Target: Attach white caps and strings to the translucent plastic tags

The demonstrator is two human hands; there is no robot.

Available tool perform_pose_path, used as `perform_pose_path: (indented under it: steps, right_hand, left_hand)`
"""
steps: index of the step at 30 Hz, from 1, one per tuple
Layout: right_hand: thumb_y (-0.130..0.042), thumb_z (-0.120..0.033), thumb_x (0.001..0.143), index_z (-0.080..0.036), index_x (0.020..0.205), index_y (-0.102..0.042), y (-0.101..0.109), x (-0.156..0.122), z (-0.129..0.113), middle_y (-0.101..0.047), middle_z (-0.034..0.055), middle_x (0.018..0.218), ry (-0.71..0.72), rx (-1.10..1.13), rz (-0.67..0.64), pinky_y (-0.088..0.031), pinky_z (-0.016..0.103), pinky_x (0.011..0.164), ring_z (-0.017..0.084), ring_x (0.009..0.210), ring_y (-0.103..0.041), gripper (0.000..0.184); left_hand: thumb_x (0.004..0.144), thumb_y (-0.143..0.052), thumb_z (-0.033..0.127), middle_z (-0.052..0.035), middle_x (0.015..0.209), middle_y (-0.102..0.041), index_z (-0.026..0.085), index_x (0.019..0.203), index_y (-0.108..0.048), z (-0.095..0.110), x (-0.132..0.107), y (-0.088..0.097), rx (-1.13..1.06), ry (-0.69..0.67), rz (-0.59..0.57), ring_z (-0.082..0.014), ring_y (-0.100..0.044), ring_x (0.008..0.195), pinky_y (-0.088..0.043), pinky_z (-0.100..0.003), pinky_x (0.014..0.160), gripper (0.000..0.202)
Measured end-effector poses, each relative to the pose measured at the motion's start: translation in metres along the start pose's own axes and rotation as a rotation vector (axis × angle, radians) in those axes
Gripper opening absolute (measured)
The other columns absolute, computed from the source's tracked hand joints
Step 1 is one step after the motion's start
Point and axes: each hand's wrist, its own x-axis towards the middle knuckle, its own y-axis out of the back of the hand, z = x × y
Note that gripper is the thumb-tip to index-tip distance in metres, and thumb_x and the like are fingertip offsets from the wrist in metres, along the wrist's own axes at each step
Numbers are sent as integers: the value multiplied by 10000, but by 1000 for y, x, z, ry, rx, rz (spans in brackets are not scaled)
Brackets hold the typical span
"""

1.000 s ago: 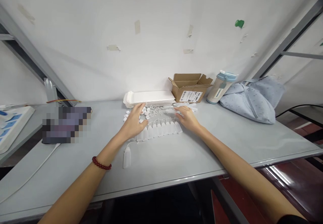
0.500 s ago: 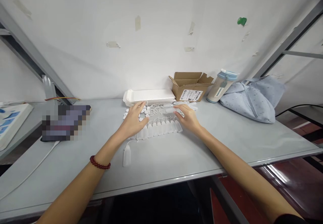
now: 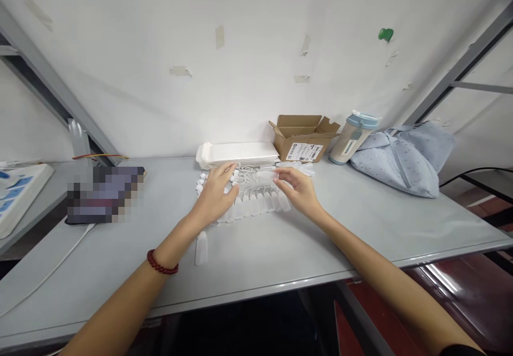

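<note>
The right hand (image 3: pixel 300 189) pinches a small clear bottle (image 3: pixel 267 175) by one end, level and just above the row (image 3: pixel 256 204) of like bottles lying on the table (image 3: pixel 360 227). The left hand (image 3: pixel 215 194) curls its fingers toward the other end. A light pinch, held clear of the row, looks best, so the looped cords (image 3: pixel 248 173) behind do not snag. Whether the left fingertips grip a cap, a cord or nothing is too small and pale to tell, and that hand hides the row's left end.
</note>
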Motion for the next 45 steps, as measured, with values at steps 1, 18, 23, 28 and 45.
perform_pose_path:
  steps: [1,18,23,28,45]
  right_hand:
    - [-627,-370,810,-215,969,-621,-1,-2,-4,-646,61,990,-22,56,-9,-526,358,839,191,894,-641,222]
    - [-729,-395,720,-223,899,-636,-6,-10,-25,-690,19,809,-237,403,-22,-530,347,756,189,812,-661,265]
    - [-726,-416,717,-216,909,-633,-7,-10,-23,-697,25,827,-256,392,-34,-526,353,770,199,842,-667,292]
    - [-724,-415,720,-208,910,-626,-8,-10,-22,-694,27,831,-251,401,-23,-521,360,788,202,838,-673,298]
    - [-731,-394,710,-205,877,-627,-7,-9,-23,-681,23,826,-261,380,23,-526,346,765,200,842,-677,273]
  left_hand:
    - [850,-433,272,-82,1358,-474,195,1342,-453,2,-1,-2,9,-9,-9,-276,-403,1235,-433,-443,961,498]
    - [872,-441,249,-96,1317,-506,184,1292,-492,18,-13,-9,33,-145,-45,-272,-445,1197,-424,-450,977,428]
    - [862,-457,249,-89,1309,-515,211,1295,-495,20,-13,-9,0,-141,-34,-271,-461,1194,-415,-467,990,436]
    - [855,-466,247,-91,1320,-506,207,1299,-493,23,-13,-7,-45,-109,-39,-265,-458,1210,-447,-445,967,446]
    - [853,-448,242,-89,1381,-453,208,1336,-459,29,-18,-10,-104,-87,-66,-296,-406,1266,-576,-293,591,485]
